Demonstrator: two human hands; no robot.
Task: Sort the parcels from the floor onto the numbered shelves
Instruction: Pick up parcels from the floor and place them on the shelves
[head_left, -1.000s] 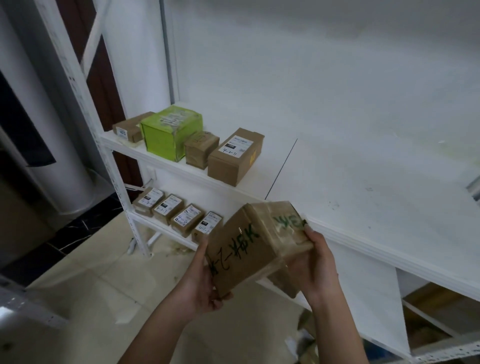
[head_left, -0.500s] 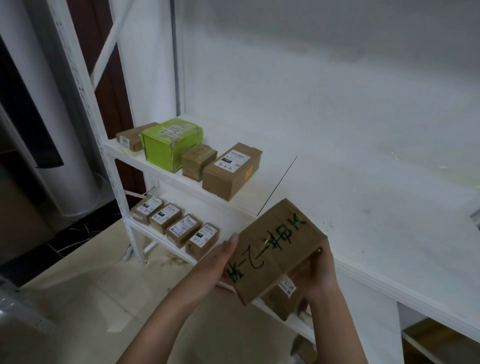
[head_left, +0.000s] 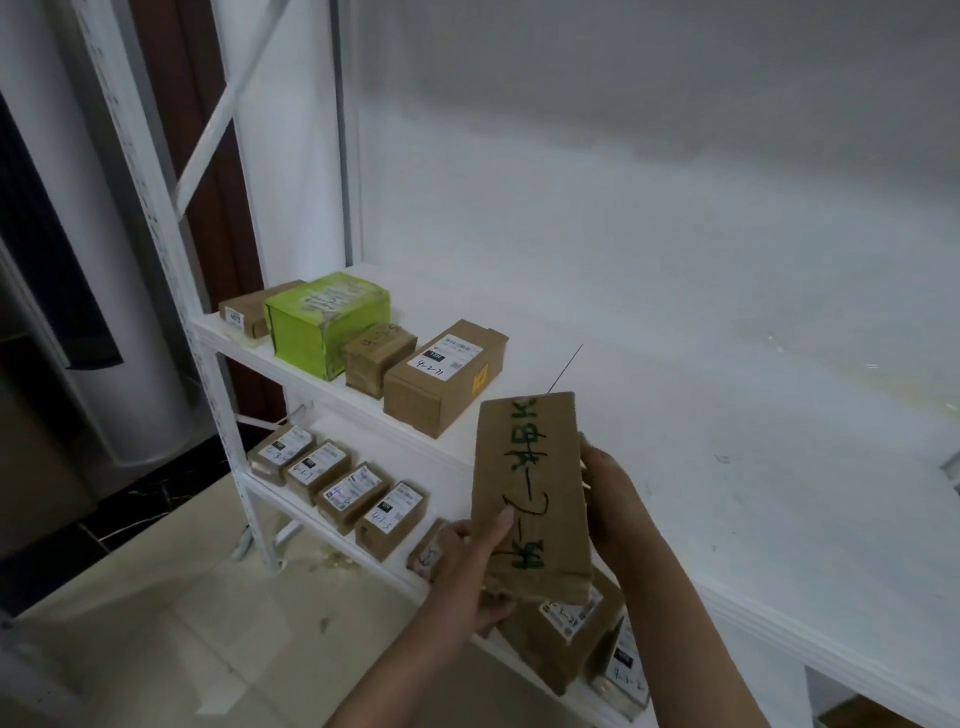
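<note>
parcel (head_left: 530, 499) before upper shelf (head_left: 701, 493), four boxes (head_left: 374, 353) on its left; lower shelf (head_left: 311, 517) beneath

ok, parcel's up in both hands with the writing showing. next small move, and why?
Probably lower the parcel onto the upper shelf, just right of the labelled brown box. The left hand and right hand grip it tilted over that shelf's front edge, and bare board shows beside that box.

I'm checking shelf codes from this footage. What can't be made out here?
Head view:
- Small print on the lower-shelf labels: too small, blurred.
- Underside of the held parcel: faces away, covered by the left hand and right hand.
- The small parcel behind the left hand: mostly hidden.
</note>
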